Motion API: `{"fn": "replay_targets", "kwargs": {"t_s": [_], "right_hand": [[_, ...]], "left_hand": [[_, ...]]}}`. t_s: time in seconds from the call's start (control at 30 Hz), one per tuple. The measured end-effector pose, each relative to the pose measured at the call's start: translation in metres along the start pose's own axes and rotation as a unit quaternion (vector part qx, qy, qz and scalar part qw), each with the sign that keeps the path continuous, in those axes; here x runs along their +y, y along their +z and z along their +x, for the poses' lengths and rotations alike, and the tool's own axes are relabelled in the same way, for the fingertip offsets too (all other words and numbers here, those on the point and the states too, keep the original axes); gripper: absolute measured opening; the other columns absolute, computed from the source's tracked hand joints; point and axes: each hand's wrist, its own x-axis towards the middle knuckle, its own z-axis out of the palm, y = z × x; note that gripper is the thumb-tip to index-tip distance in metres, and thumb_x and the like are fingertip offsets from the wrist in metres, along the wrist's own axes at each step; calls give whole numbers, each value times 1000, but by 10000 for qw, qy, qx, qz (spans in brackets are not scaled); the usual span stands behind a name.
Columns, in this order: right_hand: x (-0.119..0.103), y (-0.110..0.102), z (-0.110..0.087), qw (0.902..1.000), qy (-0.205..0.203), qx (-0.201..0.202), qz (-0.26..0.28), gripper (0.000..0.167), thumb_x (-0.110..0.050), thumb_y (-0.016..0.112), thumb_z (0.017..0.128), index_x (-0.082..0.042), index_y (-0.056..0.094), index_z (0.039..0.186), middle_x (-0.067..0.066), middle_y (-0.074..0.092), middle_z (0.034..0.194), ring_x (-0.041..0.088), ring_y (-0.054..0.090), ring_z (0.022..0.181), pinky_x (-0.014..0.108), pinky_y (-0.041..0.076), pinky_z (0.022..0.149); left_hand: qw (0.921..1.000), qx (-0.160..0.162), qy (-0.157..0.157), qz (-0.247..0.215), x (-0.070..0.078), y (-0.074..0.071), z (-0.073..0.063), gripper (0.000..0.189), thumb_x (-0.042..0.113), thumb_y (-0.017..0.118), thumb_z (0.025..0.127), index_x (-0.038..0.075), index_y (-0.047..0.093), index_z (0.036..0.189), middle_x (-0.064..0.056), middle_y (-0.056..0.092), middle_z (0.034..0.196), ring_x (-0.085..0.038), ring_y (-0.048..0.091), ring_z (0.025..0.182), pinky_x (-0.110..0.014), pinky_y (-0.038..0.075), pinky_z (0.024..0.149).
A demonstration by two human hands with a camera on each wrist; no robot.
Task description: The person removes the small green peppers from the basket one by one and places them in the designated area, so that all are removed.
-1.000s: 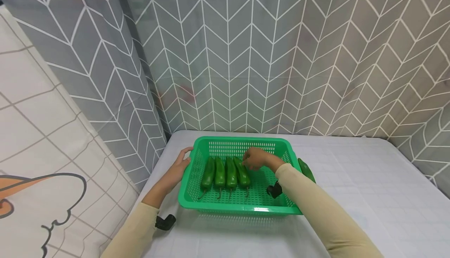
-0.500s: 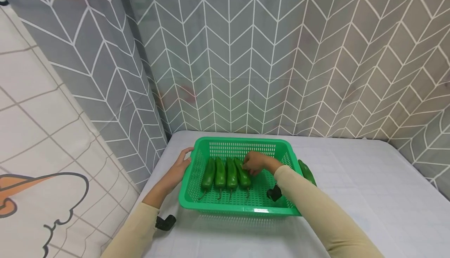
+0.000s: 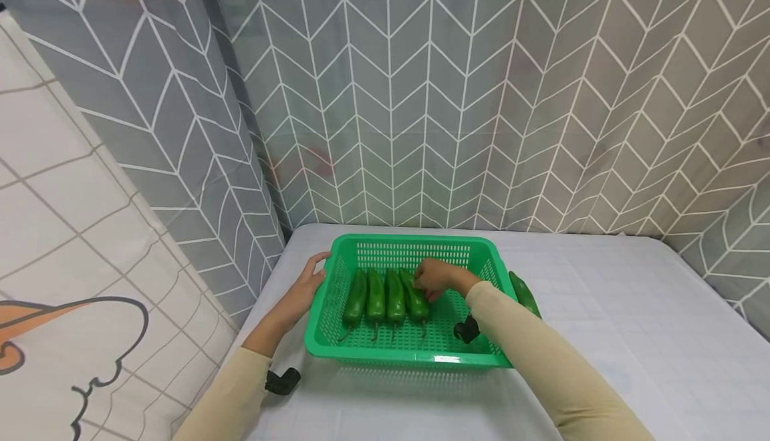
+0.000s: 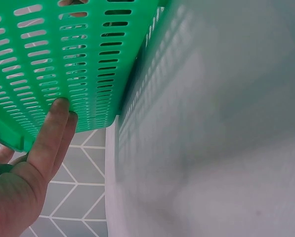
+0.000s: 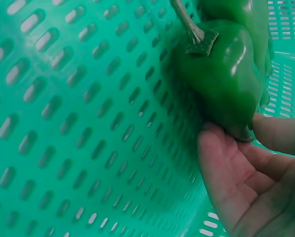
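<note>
Inside the green plastic basket (image 3: pixel 442 359), several long green chili peppers (image 3: pixel 375 297) lie side by side, stems toward me. My right hand (image 3: pixel 436 277) is at the rightmost pepper in the basket (image 3: pixel 415 301). In the right wrist view, thumb and fingers (image 5: pixel 273 163) pinch that green pepper (image 5: pixel 221 79) from both sides, low along its body. At the basket's left side, my left hand (image 3: pixel 303 294) holds the rim. The left wrist view shows its fingers (image 4: pixel 51 138) against the slotted outer wall (image 4: pixel 53 64); the thumb is mostly hidden.
Another green pepper (image 3: pixel 523 292) lies on the white-covered table (image 3: pixel 607 321) outside the basket's right side, partly hidden by the sleeve. A patterned grey curtain (image 3: pixel 409 127) hangs behind, and a white patterned cloth (image 3: pixel 78 227) hangs at the left.
My right hand has shifted slightly toward me along the rightmost pepper in the basket. The left hand keeps its place on the rim; the peppers lie nearly as before.
</note>
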Motion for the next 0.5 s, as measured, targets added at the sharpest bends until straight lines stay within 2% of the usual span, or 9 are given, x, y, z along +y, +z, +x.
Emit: {"fn": "replay_targets", "kwargs": {"t_s": [0.27,0.37,0.5], "right_hand": [[-3,-2,-5,10000,-32,-64,4,23,-5,57,103,9,67,117,14,68,90,26,70,79,39,59,72],[-5,-4,-7,10000,10,-66,73,27,-4,57,103,11,64,124,17,69,93,27,70,82,39,59,73],[-5,-7,-8,9994,132,-39,302,38,-5,56,103,12,54,137,21,67,108,29,69,87,40,59,73]], "left_hand": [[10000,-13,11,-29,-1,0,0,46,28,24,114,18,22,159,-20,43,137,-32,43,125,-51,31,107],[10000,-25,12,-30,-1,0,0,46,28,24,114,18,22,159,-20,44,135,-32,45,123,-50,32,106],[10000,-9,6,5,0,0,0,46,27,24,114,17,22,159,-20,45,135,-31,45,124,-50,32,107]]}}
